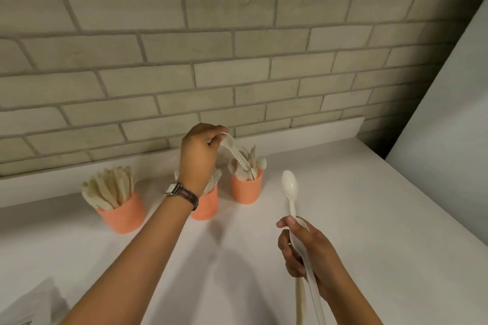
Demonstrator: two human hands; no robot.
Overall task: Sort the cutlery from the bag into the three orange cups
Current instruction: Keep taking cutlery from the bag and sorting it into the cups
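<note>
Three orange cups stand near the wall. The left cup (124, 216) holds several knives, the middle cup (204, 207) holds forks and is partly hidden by my left wrist, and the right cup (247, 190) holds spoons. My left hand (199, 158) hovers above the right cup, pinching a white spoon (233, 150) whose handle points down into it. My right hand (307, 250) is nearer me, gripping a few pieces of white cutlery; one spoon (289, 187) sticks up from it and other handles hang below the fist.
The white counter (369, 219) runs to a brick wall (237, 60) behind the cups. A white panel (449, 113) rises at the right. A clear plastic bag (29, 306) lies at the lower left corner.
</note>
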